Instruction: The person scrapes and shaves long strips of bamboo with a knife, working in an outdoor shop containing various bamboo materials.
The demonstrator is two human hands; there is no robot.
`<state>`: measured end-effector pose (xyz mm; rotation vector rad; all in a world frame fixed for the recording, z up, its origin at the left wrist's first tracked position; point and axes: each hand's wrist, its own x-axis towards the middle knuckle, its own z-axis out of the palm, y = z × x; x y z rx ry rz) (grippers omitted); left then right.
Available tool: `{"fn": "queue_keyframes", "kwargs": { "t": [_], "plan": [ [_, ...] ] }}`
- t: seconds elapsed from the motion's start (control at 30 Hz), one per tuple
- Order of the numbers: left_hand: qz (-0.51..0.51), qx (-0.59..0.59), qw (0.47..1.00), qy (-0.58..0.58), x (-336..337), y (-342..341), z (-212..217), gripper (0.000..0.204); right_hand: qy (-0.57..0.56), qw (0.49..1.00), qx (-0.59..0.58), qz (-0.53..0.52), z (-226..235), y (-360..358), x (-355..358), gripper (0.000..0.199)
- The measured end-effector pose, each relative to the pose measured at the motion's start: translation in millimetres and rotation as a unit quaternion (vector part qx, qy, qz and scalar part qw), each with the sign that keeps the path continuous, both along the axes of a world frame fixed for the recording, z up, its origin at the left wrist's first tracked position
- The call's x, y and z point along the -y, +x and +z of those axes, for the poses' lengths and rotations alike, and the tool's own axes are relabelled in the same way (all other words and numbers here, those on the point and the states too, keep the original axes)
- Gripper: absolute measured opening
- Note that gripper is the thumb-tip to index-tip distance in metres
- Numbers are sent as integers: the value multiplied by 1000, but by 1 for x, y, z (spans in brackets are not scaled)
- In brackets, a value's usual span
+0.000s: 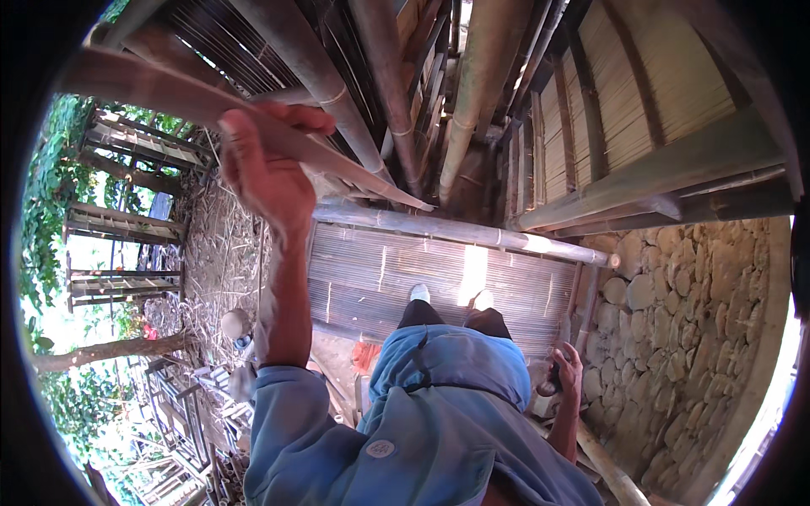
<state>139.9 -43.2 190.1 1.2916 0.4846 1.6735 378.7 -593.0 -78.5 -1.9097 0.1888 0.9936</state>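
Observation:
My raised left hand (274,173) is closed around a long, flat brown strip (181,88), wood or bamboo. The strip slants from the upper left down toward the far edge of a slatted bamboo platform (363,295), its lower end narrow in view. My thumb lies on the near side and the fingers wrap over the far side. Low at my right side, my right hand (569,371) has its fingers curled around a small dark object (553,378), whose kind I cannot make out. My feet, in pale footwear, are on the platform.
A thick bamboo pole (472,229) edges the platform's far side. Upright bamboo poles (395,93) rise beyond it. A heavy beam (666,181) crosses at the upper right, above a stone wall (675,312). Scattered sticks and dry debris (221,236) lie to the left.

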Motion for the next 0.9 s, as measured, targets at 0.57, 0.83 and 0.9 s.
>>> {"fn": "queue_keyframes", "kwargs": {
  "t": [0.57, 0.83, 0.9],
  "plan": [
    [-101, -332, 938, -23, 15, 1, -78, 23, -54, 967, 187, 167, 89, -70, -80, 71],
    [-51, -319, 946, 12, 54, 11, -51, 18, -42, 911, 307, 274, 72, -43, -81, 71],
    [23, -354, 921, 160, 59, 8, -28, 20, -6, 887, 333, 319, 107, -35, -100, 69]
  ]
}}
